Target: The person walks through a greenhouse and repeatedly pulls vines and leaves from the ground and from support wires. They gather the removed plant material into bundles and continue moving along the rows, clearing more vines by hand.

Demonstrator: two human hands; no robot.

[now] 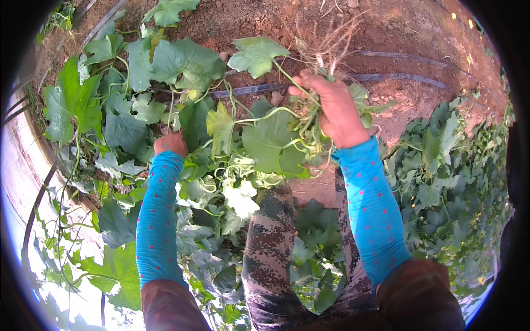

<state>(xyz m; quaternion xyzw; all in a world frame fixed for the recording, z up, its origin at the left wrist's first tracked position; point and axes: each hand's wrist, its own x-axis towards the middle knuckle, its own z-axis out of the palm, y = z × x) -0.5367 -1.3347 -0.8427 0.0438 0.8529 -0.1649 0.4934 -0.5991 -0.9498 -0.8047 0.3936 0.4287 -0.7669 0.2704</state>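
Note:
My right hand (337,109) grips a bundle of uprooted green vine stems (308,124). Bare, pale roots (331,47) stick up past its fingers, away from me. From this bundle, a broad lobed leaf (273,142) and a yellowish leaf (221,126) trail to the left. My left hand (170,143) is sunk in the leafy vines (124,120), its back towards me. A thin leaf stalk (171,109) meets it at the knuckles; its fingers are hidden, so I cannot tell whether they hold anything.
Reddish-brown soil (397,29) lies ahead, crossed by dark flat drip tapes (397,77). More vines (443,173) spread on the right and between my camouflage-trousered legs (269,256). A pale, brightly lit sheet or wall (25,153) curves along the left, with dark thin lines nearby.

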